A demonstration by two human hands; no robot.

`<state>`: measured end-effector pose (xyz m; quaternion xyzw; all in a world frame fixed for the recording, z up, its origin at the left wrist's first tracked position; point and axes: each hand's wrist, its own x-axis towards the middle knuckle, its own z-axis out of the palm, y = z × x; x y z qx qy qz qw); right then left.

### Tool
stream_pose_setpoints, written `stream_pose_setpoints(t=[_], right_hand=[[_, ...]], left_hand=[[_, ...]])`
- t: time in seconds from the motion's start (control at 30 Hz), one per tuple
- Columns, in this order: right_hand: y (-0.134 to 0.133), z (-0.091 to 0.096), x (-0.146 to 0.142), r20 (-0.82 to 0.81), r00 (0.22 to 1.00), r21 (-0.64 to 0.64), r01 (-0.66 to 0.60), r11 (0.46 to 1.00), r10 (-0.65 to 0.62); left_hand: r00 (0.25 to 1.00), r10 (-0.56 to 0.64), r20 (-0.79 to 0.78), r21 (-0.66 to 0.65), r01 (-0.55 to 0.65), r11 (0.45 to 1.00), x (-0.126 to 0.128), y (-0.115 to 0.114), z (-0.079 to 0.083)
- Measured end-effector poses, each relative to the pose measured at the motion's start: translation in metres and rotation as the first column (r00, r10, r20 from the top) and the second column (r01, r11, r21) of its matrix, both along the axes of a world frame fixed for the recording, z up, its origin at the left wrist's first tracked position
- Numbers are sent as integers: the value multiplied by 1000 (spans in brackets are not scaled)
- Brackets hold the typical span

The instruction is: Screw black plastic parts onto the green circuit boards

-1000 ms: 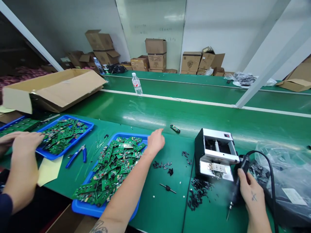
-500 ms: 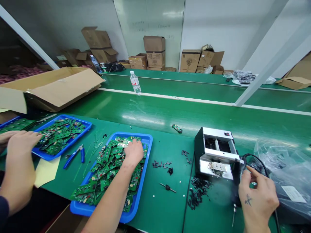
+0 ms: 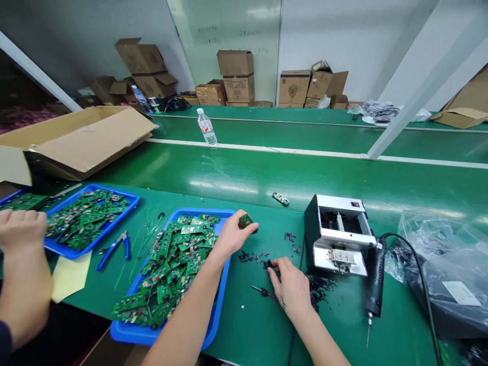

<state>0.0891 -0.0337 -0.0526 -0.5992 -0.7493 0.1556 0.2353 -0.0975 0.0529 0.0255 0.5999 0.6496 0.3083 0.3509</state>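
Observation:
My left hand (image 3: 233, 235) pinches a small green circuit board (image 3: 246, 220) above the right edge of a blue tray (image 3: 125, 333). Heaped in that tray are many similar circuit boards (image 3: 179, 254). On the green mat, my right hand (image 3: 292, 287) has thumb and fingertips closed around a small black plastic part (image 3: 268, 264). More black clips (image 3: 253, 256) lie scattered just left of those fingers. A thin rod with a black middle (image 3: 263, 291) rests below, partly behind my right hand.
A black and silver machine (image 3: 339, 236) stands right, beside an electric screwdriver (image 3: 375, 279) and plastic bags (image 3: 442, 264). Left are blue-handled cutters (image 3: 114, 251), a second blue tray (image 3: 133, 203) and a co-worker's hand (image 3: 23, 231). One board (image 3: 281, 198) and a bottle (image 3: 207, 128) sit farther back.
My left hand has lifted a circuit board out of the tray and moved right. My right hand has left the electric screwdriver and moved left to the black parts.

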Motion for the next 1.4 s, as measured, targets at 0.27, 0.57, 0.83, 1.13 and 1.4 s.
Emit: stream_pose_setpoints(t=[0.27,0.57,0.83,1.13,1.4], right_hand=[[-1,-2,3,-2,1000,-27,-15,1000,15],[-1,-15,-6,-44,998,-22,-49,999,48],[2,-18,16,-289,957,-139,-62,988,19],[2,-7,21,-549,836,-226,-133,965,-13],[1,1,23,-749,618,-278,32,960,-237]], left_hand=[[787,-35,616,-235,225,946,23,-15,-17],[704,19,710,-270,248,931,29,-14,-27],[725,-29,688,-292,313,904,27,-16,-31],[744,-188,642,-278,453,847,21,-19,-31],[698,-289,656,-264,570,778,18,-21,-23]])
